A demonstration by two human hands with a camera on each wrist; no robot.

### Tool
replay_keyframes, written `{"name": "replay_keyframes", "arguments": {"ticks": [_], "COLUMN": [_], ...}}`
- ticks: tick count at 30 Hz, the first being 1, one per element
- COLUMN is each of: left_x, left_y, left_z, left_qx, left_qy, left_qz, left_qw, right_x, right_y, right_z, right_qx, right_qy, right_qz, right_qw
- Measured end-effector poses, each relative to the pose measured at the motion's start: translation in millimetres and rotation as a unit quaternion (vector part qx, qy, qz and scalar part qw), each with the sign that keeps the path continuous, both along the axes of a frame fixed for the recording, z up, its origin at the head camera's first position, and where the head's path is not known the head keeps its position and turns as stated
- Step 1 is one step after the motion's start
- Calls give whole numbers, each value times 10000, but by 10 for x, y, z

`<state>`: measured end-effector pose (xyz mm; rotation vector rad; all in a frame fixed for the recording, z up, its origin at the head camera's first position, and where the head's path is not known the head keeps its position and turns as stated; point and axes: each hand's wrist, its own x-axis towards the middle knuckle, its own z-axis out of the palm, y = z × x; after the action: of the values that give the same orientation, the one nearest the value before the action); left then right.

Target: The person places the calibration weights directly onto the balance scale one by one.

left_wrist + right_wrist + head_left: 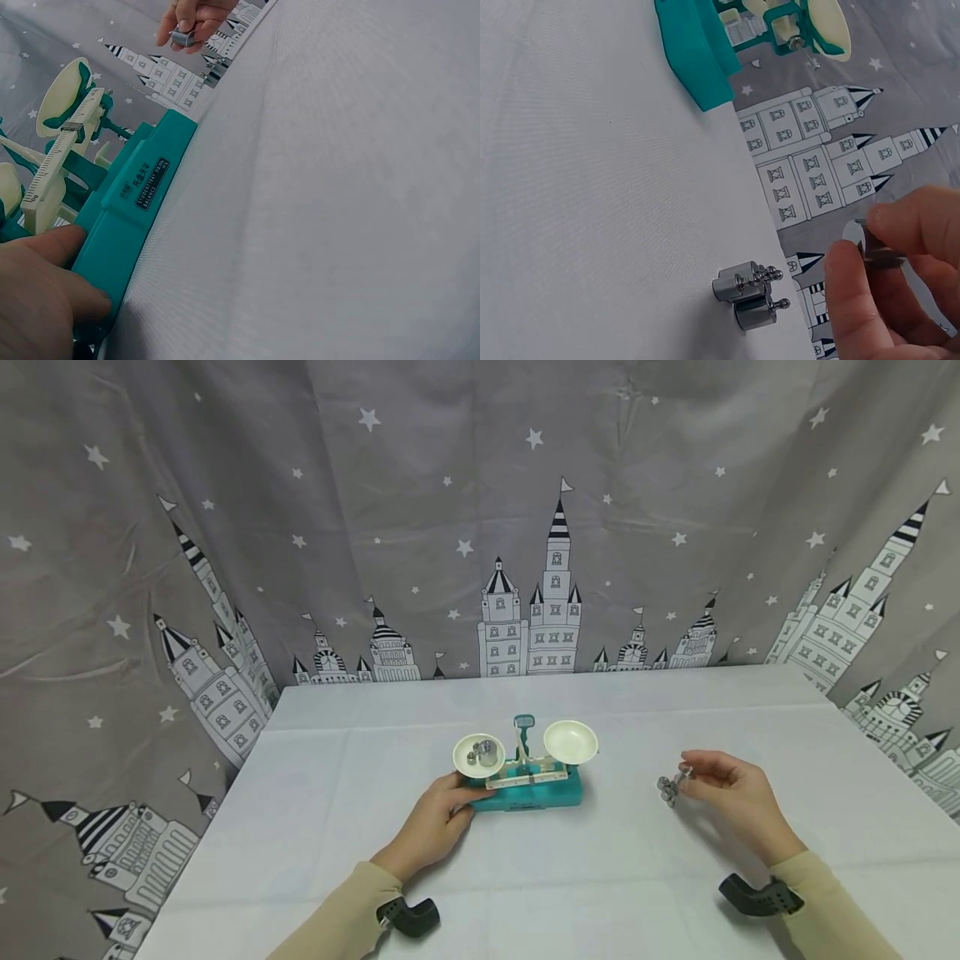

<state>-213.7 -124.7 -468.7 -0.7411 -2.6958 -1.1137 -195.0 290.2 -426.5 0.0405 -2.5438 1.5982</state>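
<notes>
I pinch shiny, cylindrical metal weight (883, 257) in right grip (733, 787); left grip (433, 817) clasps smooth teal balance base (126, 232).

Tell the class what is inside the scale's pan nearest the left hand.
Inside the pan stand several metal weights, one clearly larger than the others. The pan's surface directly beneath them is covered, so it cannot be seen.

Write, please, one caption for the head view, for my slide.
Left hand gripping a teal two-pan balance, metal weights in its left pan, while the right hand holds another weight.
</notes>
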Motion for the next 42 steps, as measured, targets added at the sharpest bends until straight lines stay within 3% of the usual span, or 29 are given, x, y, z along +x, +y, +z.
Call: {"name": "replay_keyframes", "arguments": {"ticks": [6,19,26,34,42], "left_x": [0,-4,-13,-8,-12], "left_y": [3,-5,-18,-9,-1], "left_z": [-10,-24,-35,-35,-11], "left_qx": [13,58,39,65,-30], "left_qy": [-5,58,82,-46,-46], "left_qz": [-17,-30,-26,39,85], "left_qw": [10000,10000,10000,10000,9999], "right_x": [3,18,-45,-182,-327], "right_y": [-21,-70,-155,-292,-563], "right_z": [4,53,208,462,618], "right_qx": [63,-447,-356,-119,-775], "right_qy": [-206,77,113,-330,-210], "right_qz": [-94,169,500,935,1384], "right_qw": [9997,9988,9981,9950,9871]}}
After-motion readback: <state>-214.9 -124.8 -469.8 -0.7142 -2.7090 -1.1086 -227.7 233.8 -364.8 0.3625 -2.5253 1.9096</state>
